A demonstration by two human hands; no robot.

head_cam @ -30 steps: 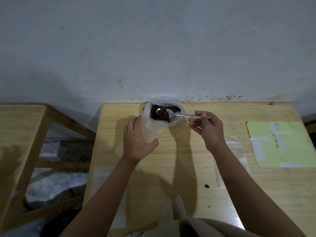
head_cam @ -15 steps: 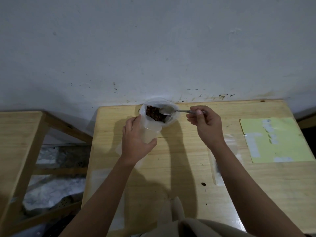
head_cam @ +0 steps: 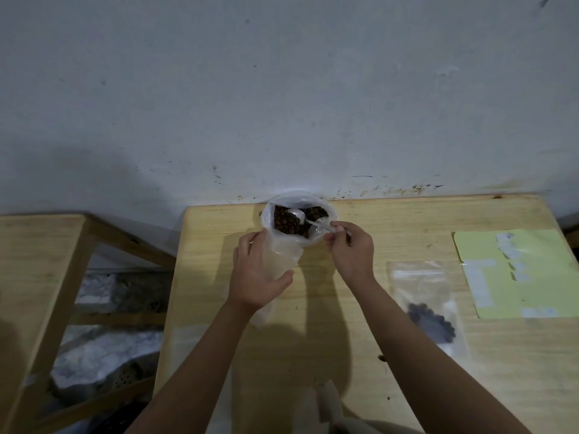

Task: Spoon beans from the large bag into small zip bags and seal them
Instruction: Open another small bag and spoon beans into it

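The large clear bag [head_cam: 297, 202] stands at the table's far edge against the wall, its mouth open on brown beans [head_cam: 284, 223]. My left hand [head_cam: 258, 274] holds a small clear zip bag [head_cam: 282, 256] upright just in front of it. My right hand [head_cam: 351, 249] pinches the handle of a metal spoon [head_cam: 305, 219], whose bowl lies inside the large bag over the beans. A second small zip bag [head_cam: 424, 300] with dark beans in it lies flat on the table to the right.
The wooden table [head_cam: 407, 220] abuts a grey wall. A yellow-green sheet [head_cam: 517, 274] with white patches lies at the right. A loose bean [head_cam: 380, 358] lies near my right forearm. A wooden frame [head_cam: 40, 261] stands at the left over crumpled plastic.
The spoon's bowl has dipped lower into the large bag's beans, and my right hand has moved closer to the bag. The camera has tilted, revealing the filled small bag at right.
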